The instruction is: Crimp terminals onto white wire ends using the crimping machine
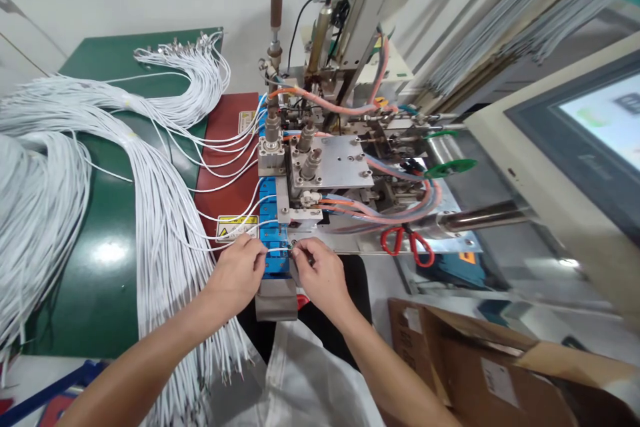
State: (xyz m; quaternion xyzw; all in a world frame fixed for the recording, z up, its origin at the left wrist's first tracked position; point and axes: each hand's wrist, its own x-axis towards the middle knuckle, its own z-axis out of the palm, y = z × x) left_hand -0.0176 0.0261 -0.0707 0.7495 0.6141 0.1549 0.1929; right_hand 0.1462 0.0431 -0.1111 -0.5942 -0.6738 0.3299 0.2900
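Note:
A white cable (278, 250) lies across the blue fixture blocks (270, 235) at the near end of the machine. My left hand (241, 270) pinches this cable on the left side of the blocks. On their right side, my right hand (319, 273) has its thumb and fingers closed around the cable's end; the tip itself is hidden. Several more white cables run from the left into blue blocks farther along the row. Behind my hands stands the machine's metal plate (333, 161) with fittings and orange hoses.
Thick bundles of white cables (160, 213) cover much of the green table (80, 293) at left. Red-handled scissors (407, 243) lie on the machine's right edge. A cardboard box (480, 360) stands low at right, below a screen panel (590, 120).

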